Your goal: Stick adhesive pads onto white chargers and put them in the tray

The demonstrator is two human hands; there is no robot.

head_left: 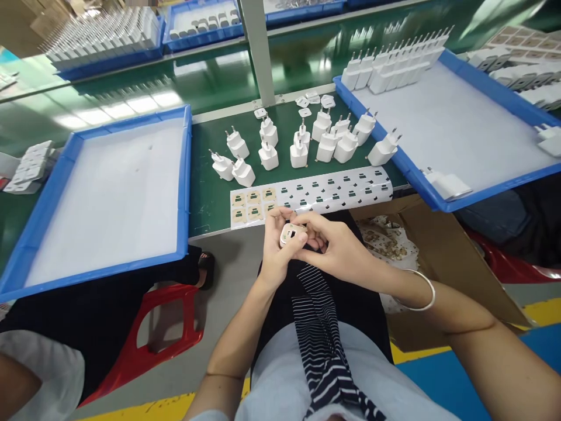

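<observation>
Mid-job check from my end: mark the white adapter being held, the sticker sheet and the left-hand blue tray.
White adapter (288, 235): head view, on its end face.
Sticker sheet (309, 193): head view, around its middle.
Left-hand blue tray (184, 175): head view, on its right wall.

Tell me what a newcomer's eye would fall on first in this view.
Probably the loose cluster of white plug adapters on the green table, prongs up, just beyond the flat sticker sheet. Close behind would come the blue-rimmed left tray and right tray flanking them. Then, front and centre by the table's near edge, the left hand holding a small white piece, the right hand close beside it.
</observation>
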